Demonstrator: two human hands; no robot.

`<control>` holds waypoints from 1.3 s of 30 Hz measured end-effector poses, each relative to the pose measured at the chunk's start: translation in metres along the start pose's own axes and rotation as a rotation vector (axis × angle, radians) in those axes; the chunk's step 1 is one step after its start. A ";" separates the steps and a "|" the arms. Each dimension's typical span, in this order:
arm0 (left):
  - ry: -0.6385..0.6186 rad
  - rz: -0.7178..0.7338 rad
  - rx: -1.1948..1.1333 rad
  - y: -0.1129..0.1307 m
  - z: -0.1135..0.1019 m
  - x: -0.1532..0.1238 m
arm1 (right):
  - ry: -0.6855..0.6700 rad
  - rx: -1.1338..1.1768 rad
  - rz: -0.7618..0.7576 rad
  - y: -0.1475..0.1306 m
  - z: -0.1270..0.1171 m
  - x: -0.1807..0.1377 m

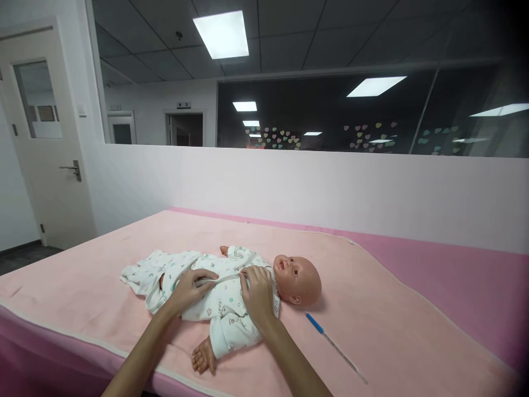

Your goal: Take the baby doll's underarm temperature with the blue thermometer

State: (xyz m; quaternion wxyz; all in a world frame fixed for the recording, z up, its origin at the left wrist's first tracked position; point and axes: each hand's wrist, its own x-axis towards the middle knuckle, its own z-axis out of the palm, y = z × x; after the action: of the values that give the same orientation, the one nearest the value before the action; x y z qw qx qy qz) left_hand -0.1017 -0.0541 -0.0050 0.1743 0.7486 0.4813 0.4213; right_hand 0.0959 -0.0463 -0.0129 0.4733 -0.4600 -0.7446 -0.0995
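Note:
A baby doll (295, 278) in a white patterned romper (223, 309) lies on its back on a pale pink blanket (372, 309), head to the right. My left hand (190, 288) rests on the doll's belly, fingers curled and pinching the romper's front seam. My right hand (257, 292) lies on the doll's chest just below the chin, fingers bent onto the fabric near the collar. The doll's near arm (204, 355) sticks out toward me, and its far hand shows behind the body.
A thin blue-tipped rod (333, 344), like a thermometer, lies on the blanket right of the doll. The blanket covers a darker pink mattress (475, 275) against a low white wall (314, 187) with windows above. A white door (45, 138) stands at left.

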 end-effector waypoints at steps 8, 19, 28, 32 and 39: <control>0.119 0.049 0.093 0.002 0.007 0.002 | -0.002 0.009 -0.004 0.000 0.000 0.000; 0.129 0.175 0.348 -0.009 0.015 0.004 | 0.011 -0.018 0.010 -0.002 -0.002 0.000; 0.190 0.075 0.664 0.002 0.024 0.000 | 0.060 -0.012 -0.010 -0.003 -0.003 -0.001; 0.115 0.086 0.508 0.029 0.020 0.009 | 0.101 0.004 -0.041 -0.002 -0.003 -0.002; 0.159 0.187 -0.044 0.058 0.052 0.072 | 0.126 0.031 -0.027 -0.005 -0.006 -0.006</control>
State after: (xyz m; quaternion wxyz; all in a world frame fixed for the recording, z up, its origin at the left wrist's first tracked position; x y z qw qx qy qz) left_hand -0.0137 -0.0117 0.0364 0.1120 0.7504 0.4125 0.5041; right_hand 0.0962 -0.0564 -0.0131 0.5249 -0.4353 -0.7210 -0.1233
